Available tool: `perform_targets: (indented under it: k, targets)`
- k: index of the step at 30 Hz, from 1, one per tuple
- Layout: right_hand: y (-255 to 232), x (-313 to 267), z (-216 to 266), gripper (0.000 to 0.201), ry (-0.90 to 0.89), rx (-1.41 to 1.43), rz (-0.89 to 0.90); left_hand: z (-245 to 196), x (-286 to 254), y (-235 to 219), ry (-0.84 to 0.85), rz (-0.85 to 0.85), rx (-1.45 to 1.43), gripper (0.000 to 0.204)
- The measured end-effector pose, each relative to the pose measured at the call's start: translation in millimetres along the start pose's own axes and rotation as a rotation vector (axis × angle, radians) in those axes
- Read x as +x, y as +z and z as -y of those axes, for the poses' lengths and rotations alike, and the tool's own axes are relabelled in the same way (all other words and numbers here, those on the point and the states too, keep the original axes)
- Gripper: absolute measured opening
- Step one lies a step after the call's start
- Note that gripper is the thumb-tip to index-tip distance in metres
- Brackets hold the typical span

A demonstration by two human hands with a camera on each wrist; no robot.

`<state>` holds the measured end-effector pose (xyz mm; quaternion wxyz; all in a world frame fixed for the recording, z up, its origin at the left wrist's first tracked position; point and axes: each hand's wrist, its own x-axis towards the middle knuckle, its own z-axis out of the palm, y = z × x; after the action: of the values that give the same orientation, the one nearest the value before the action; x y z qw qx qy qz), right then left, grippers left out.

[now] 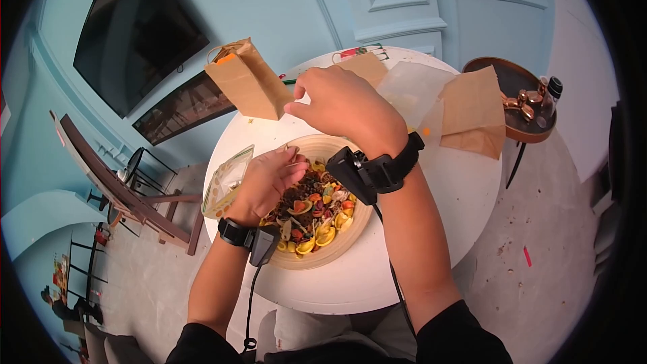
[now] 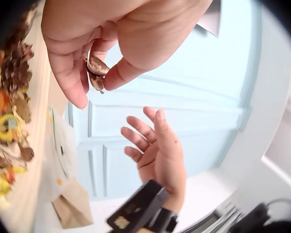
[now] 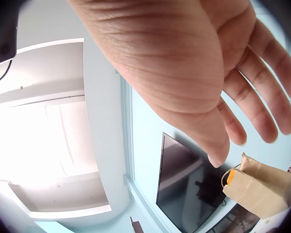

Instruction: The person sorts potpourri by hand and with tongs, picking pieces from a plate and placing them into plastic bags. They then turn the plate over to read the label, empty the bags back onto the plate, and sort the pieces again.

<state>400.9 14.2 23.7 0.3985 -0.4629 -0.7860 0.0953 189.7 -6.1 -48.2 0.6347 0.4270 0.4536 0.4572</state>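
My left hand [image 1: 268, 176] is over the left edge of a round pale tray [image 1: 322, 260]. Between its thumb and fingers it pinches a small brown dried pod [image 2: 97, 74], split into two halves. The tray carries a colourful mix of dried pieces [image 1: 310, 210]: yellow rings, orange slices and dark cones. My right hand [image 1: 345, 102] is raised above the tray's far side, fingers spread and relaxed with nothing in them. A standing brown paper bag [image 1: 246, 84] is just beyond its fingertips in the head view.
A clear dotted bag [image 1: 228, 185] lies left of the tray on the white round table [image 1: 465, 209]. Back right are a translucent bag [image 1: 412, 87] and a flat brown paper bag [image 1: 475, 109]. Beyond the table's right edge, a brown side table [image 1: 495, 71] bears a copper figurine and bottle.
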Motion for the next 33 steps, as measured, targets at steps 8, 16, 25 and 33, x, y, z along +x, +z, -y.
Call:
perform_targets:
  k: [8,16,25,33]
  targets:
    - [-1.4,0.3,1.9,0.026,0.015,-0.012,0.019,3.3,-3.4,13.3,0.032,0.112,0.39,0.028]
    - [-2.9,-1.0,3.7,0.025,0.012,-0.002,0.021,15.5,-11.0,37.3,0.374,0.329,1.385,0.026]
    - [-4.2,1.7,1.3,0.035,0.067,-0.019,0.084,9.4,-7.3,22.4,-0.007,0.197,0.527,0.017]
    - [-6.0,-1.6,3.7,0.027,0.039,0.018,0.027,15.1,-2.1,24.4,-0.008,0.083,0.137,0.004]
